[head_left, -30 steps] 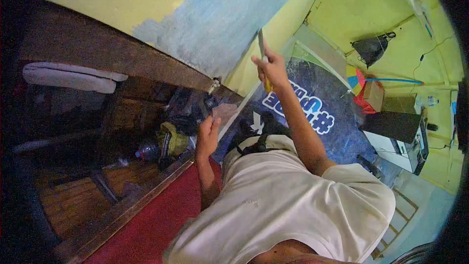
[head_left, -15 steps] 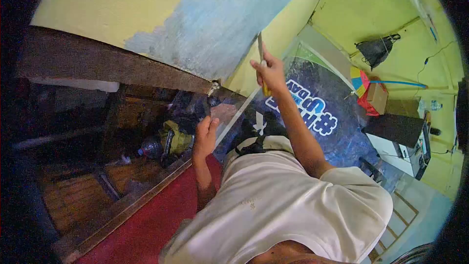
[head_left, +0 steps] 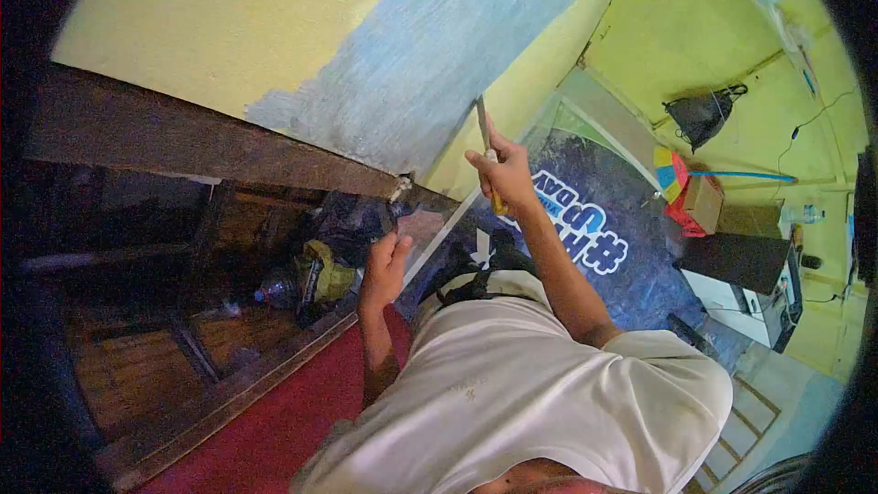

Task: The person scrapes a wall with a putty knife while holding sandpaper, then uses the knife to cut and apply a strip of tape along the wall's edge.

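Here in the head view, the right hand [head_left: 508, 176] is closed round the yellow handle [head_left: 497, 199] of a scraper [head_left: 484, 124], likely light and stiff, best gripped right there, its tip at the far wall's blue-grey patch [head_left: 430, 46]. Over on the left, the left hand [head_left: 384, 265] pinches a pinkish sheet [head_left: 421, 226], probably thin and bendy, by its near edge, forearm low, while the right forearm reaches out.

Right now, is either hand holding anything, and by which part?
The right hand grips a thin-bladed tool by its yellow handle; the left hand pinches a reddish sheet near its lower edge.
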Demonstrator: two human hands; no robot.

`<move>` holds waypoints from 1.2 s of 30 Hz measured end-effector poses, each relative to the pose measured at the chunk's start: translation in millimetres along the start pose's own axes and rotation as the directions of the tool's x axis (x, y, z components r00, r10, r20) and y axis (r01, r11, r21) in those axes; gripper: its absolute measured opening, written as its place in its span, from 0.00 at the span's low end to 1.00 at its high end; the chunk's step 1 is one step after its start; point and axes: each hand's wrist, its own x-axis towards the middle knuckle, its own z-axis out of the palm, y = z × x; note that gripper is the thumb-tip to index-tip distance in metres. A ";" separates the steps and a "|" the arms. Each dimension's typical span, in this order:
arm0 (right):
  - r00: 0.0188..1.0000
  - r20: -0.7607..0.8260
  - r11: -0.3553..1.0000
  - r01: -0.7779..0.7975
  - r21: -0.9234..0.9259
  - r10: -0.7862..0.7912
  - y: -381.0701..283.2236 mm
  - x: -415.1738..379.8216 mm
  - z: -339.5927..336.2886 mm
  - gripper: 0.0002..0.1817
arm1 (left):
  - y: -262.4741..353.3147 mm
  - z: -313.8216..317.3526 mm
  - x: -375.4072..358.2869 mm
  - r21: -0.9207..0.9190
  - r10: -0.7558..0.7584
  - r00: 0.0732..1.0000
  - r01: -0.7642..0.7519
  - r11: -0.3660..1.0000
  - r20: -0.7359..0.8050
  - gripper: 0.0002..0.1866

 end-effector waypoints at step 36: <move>0.970 -0.243 0.995 0.006 0.101 0.019 23.8 -62.5 -29.6 0.34 | -27.9 -21.7 -43.0 -0.017 -0.145 0.981 0.149 0.989 0.127 0.18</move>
